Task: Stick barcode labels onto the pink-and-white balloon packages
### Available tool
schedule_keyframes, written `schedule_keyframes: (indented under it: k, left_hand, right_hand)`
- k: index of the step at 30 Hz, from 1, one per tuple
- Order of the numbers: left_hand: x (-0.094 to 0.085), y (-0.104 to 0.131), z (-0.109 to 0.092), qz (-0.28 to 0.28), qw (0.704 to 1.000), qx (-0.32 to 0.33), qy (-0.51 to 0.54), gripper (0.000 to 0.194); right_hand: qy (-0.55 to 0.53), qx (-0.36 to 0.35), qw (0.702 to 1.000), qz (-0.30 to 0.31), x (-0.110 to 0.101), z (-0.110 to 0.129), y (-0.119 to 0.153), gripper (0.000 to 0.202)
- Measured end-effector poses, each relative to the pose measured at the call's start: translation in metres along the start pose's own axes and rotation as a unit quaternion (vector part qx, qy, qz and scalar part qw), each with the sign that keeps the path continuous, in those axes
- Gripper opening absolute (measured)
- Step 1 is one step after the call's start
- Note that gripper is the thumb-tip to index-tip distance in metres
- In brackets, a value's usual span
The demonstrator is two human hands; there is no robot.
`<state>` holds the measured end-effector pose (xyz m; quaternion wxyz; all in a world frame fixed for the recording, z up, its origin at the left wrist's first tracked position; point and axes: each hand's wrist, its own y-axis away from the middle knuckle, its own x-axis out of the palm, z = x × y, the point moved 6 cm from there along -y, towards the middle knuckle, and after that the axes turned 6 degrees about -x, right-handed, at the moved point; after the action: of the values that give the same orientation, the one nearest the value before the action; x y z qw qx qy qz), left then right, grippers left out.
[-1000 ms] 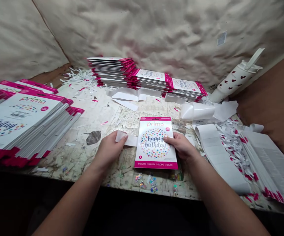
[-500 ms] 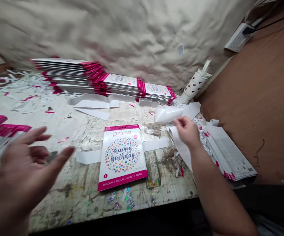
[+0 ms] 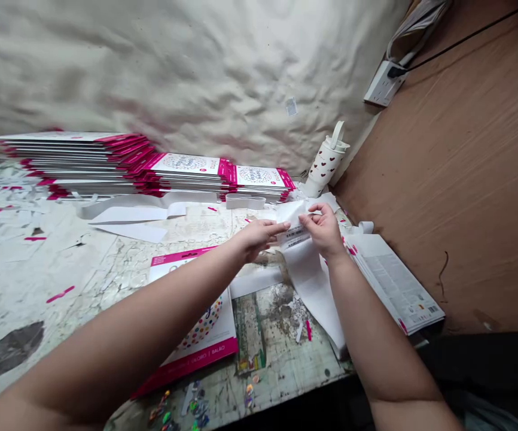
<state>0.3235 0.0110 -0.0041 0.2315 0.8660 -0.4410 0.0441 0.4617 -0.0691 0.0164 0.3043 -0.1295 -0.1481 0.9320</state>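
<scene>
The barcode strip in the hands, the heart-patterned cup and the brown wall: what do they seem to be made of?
Barcode strip: probably smooth white paper, since it bends softly; possibly coated. Heart-patterned cup: smooth, rigid-looking, so plastic or painted metal; I can't tell which. Brown wall: likely wood or plywood, mostly dull, with faint grain-like streaks.

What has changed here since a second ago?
The left hand let go of the paper strip and the right hand let go of the birthday package. Both moved right, fingertips now on a printed white piece. The view swung right too. The package still lies over the strip; the stacks and tumbler stayed put.
</scene>
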Motion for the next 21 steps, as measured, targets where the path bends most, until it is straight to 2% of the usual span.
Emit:
schedule_keyframes:
  k: [4,10,13,16,18,21]
  left_hand:
    - [0.013,-0.024,0.006,-0.014,0.996,-0.013,0.089,0.015]
    - [0.021,-0.023,0.008,0.023,0.991,-0.033,0.126,0.010]
    - [0.022,-0.022,0.007,0.031,0.992,-0.012,0.122,0.016]
    - [0.024,-0.022,0.006,0.032,0.992,0.006,0.119,0.019]
    - [0.026,-0.021,0.006,0.026,0.992,0.011,0.120,0.017]
    - [0.030,-0.022,0.005,0.023,0.992,0.003,0.125,0.015]
  right_hand:
    - [-0.019,-0.056,0.997,0.053,-0.002,0.006,0.011,0.037]
    - [0.041,-0.039,0.994,0.096,-0.006,0.001,0.015,0.033]
    - [0.105,-0.062,0.986,0.110,-0.008,0.008,0.018,0.017]
    - [0.170,-0.114,0.973,0.105,-0.011,0.020,0.021,0.011]
    - [0.219,-0.165,0.958,0.081,-0.015,0.028,0.025,0.009]
    - [0.311,-0.247,0.917,0.027,-0.021,0.037,0.033,0.016]
